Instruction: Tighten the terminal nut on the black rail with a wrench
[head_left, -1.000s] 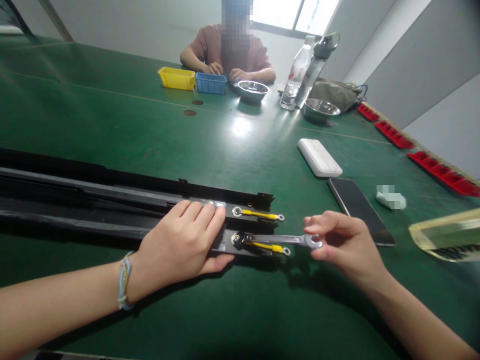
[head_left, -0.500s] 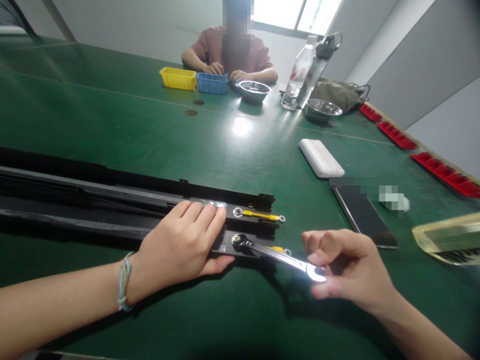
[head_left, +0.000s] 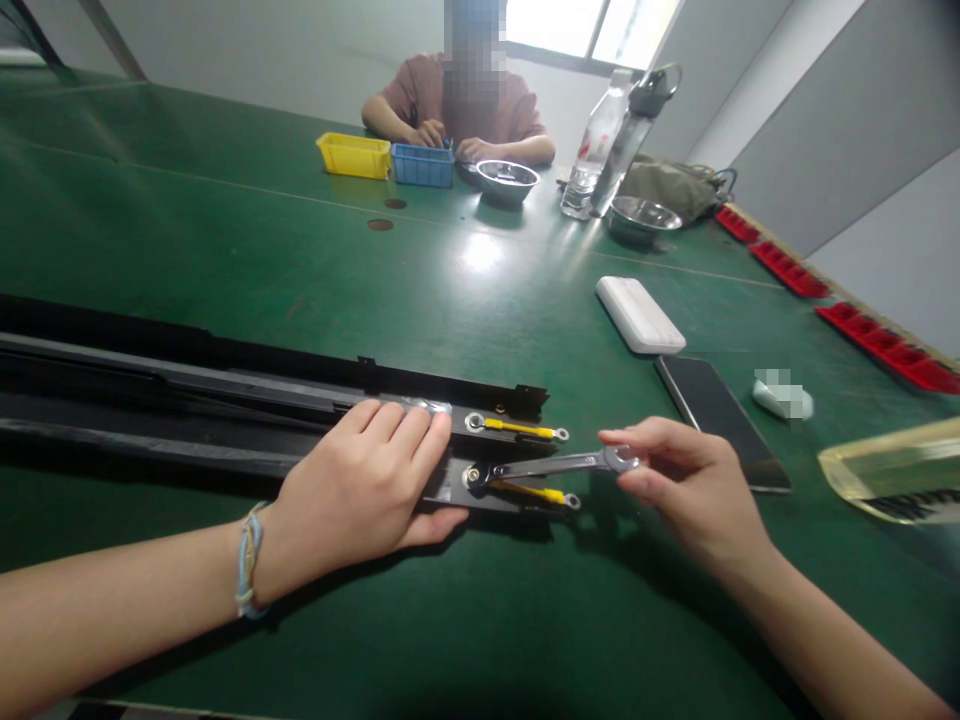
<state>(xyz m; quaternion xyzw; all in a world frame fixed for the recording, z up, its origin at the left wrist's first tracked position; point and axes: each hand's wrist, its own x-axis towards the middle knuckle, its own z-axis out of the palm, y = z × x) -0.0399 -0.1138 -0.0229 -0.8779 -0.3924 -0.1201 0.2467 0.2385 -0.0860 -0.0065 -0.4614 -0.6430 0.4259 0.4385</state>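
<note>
My left hand (head_left: pixel 371 480) is closed over the near one of two long black metal rails (head_left: pixel 247 460), its thumb along the near edge. At that rail's right end, the ring head of a combination wrench (head_left: pixel 555 464) sits around a nut. My right hand (head_left: pixel 686 480) pinches the wrench's open jaw between thumb and fingers. A yellow wire lead (head_left: pixel 536 492) with a ring terminal lies just under the wrench. On the far rail a similar yellow lead (head_left: pixel 521 430) is fixed at a round washer and points right.
Right of the rails lie a white power bank (head_left: pixel 641 315), a dark phone (head_left: pixel 724 425) and a small white object (head_left: pixel 782 397). Across the green table (head_left: pixel 225 240) sits a person (head_left: pixel 480 120) behind yellow and blue bins (head_left: pixel 422 166), a metal bowl (head_left: pixel 508 182) and bottles (head_left: pixel 596 150).
My right hand has swung the wrench's free end away from me, toward the far side. The ring head stays on the nut, and my left hand has not moved.
</note>
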